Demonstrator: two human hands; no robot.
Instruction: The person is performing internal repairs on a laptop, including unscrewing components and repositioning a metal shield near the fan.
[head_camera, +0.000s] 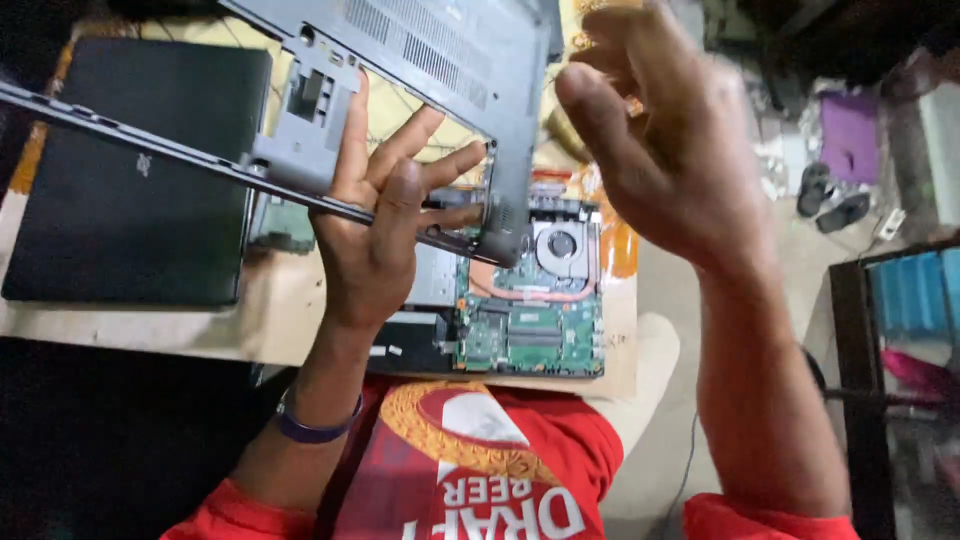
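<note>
Lifted grey laptop cover (420, 60) blocks above motherboard (530, 320), closed black laptop (130, 170) fills left side.

Two hands are seen: the left hand (375, 225) at the centre of the frame and the right hand (665, 130) at the upper right. One grey laptop bottom cover (420, 60) is counted at the top centre. One closed black laptop (130, 170) is counted at the left. One opened laptop base (530, 310) is seen at the centre, with one green circuit board (535, 330) and one round fan (562, 245) in it. One wristband (315, 430) is counted at the lower left. Two dark sandals (830, 200) are counted at the right, and one purple box (850, 135) above them.
</note>
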